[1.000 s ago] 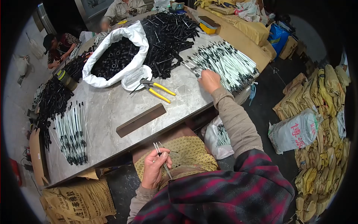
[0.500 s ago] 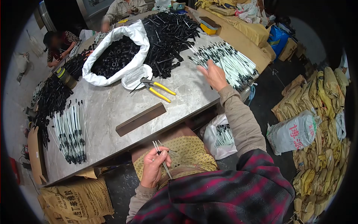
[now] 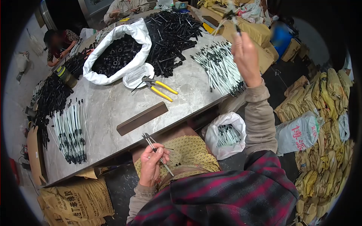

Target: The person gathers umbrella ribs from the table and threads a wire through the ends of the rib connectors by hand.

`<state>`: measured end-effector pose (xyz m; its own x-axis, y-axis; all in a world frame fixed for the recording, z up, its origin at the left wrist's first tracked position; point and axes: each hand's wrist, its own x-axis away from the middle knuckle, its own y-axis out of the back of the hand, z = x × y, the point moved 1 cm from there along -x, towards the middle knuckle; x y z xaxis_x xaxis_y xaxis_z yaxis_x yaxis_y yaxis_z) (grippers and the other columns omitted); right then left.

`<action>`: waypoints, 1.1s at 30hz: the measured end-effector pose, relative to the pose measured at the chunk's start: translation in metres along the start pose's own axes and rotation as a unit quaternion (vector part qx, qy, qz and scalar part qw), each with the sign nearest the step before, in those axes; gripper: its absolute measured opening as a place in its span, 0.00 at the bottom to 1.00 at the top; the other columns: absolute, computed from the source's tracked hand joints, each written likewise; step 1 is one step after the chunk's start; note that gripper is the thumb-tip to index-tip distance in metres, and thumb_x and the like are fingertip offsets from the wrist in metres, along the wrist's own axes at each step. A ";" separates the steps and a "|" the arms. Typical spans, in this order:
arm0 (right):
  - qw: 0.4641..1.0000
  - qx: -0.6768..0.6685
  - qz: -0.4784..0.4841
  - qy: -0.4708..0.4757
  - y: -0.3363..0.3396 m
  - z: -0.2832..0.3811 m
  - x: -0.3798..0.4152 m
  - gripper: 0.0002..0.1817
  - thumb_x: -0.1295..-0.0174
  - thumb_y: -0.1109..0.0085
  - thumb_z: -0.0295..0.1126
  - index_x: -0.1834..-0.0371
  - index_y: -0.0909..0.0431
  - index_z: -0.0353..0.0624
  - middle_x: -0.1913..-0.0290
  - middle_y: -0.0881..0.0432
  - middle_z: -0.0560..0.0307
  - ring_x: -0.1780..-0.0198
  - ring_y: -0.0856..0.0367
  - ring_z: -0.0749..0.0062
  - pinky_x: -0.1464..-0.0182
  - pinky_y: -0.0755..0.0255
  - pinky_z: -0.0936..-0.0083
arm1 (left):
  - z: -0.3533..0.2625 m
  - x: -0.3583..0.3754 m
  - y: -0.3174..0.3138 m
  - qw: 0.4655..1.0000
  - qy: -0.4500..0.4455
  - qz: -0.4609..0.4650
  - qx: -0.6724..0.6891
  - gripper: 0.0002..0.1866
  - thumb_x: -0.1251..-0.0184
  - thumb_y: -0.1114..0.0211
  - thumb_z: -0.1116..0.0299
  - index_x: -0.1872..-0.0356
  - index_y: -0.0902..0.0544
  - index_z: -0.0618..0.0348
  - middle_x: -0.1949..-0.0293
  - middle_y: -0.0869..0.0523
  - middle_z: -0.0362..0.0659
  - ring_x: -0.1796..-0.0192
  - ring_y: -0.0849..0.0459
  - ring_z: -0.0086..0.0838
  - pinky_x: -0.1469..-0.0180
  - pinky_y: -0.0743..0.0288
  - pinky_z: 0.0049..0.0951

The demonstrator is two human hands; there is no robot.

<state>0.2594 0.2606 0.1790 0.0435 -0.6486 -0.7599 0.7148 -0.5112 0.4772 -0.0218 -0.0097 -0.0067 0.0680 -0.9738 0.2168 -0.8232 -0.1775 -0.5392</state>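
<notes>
Few thin rods (image 3: 167, 167) sit in the left hand (image 3: 151, 162), over the lap, off the counter (image 3: 102, 113) by its near edge; grip is thumb and fingers clamped on them, black ends slanting up toward the counter. Probably pinched mid-length for balance. Right hand (image 3: 246, 60) is raised near the counter's right end; its grip looks closed on a blurred black-and-white bunch (image 3: 229, 15), likely lifted to clear the rod pile (image 3: 220, 69) along that end. Pile lies roughly parallel, presumably to limit tangling. Yellow-handled pliers (image 3: 166, 87) mid-counter, handles toward the near edge, probably for quick reach; dark bar (image 3: 142, 118) closer to that edge. White sack (image 3: 143, 37) further back, rim rolled down, I'd guess for access to the black parts inside. Black heap (image 3: 173, 41) behind it to the right; second rod batch (image 3: 69, 132) by the left near corner. Bag of rods (image 3: 220, 150) below the near edge. Can't make out: count in either hand, what the bunch is exactly, sack bottom. Right forearm and hand cover part of the pile; far people are partly cut off or screened.
</notes>
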 end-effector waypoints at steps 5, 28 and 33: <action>0.994 -0.105 -0.012 -0.029 0.022 0.022 0.008 0.16 0.19 0.53 0.39 0.60 0.26 0.38 0.81 0.26 0.60 0.79 0.27 0.77 0.75 0.34 0.74 | 0.005 -0.006 0.006 1.000 -0.007 -0.016 -0.002 0.10 0.26 0.36 0.72 0.50 0.22 0.66 0.63 0.13 0.50 0.67 0.15 0.27 0.67 0.24 0.22; 0.695 -0.694 -0.187 0.003 0.069 0.046 0.031 0.25 0.17 0.67 0.49 0.47 0.29 0.37 0.74 0.39 0.69 0.78 0.44 0.85 0.75 0.45 0.82 | 0.017 -0.010 -0.008 0.997 0.025 0.061 0.050 0.22 0.42 0.26 0.77 0.49 0.27 0.58 0.49 0.17 0.54 0.62 0.20 0.23 0.63 0.28 0.19; 0.795 -0.586 0.063 -0.143 -0.023 0.085 0.114 0.22 0.17 0.62 0.45 0.50 0.28 0.34 0.80 0.29 0.63 0.86 0.39 0.85 0.83 0.44 0.83 | -0.003 -0.003 -0.016 0.985 -0.106 0.074 0.117 0.32 0.51 0.24 0.81 0.46 0.31 0.56 0.42 0.23 0.55 0.53 0.21 0.26 0.54 0.25 0.21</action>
<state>0.1887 0.1505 0.1187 0.1247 -0.8408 -0.5268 0.8843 0.3350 -0.3253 -0.0103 -0.0039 0.0036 0.0928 -0.9949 -0.0401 -0.6829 -0.0343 -0.7297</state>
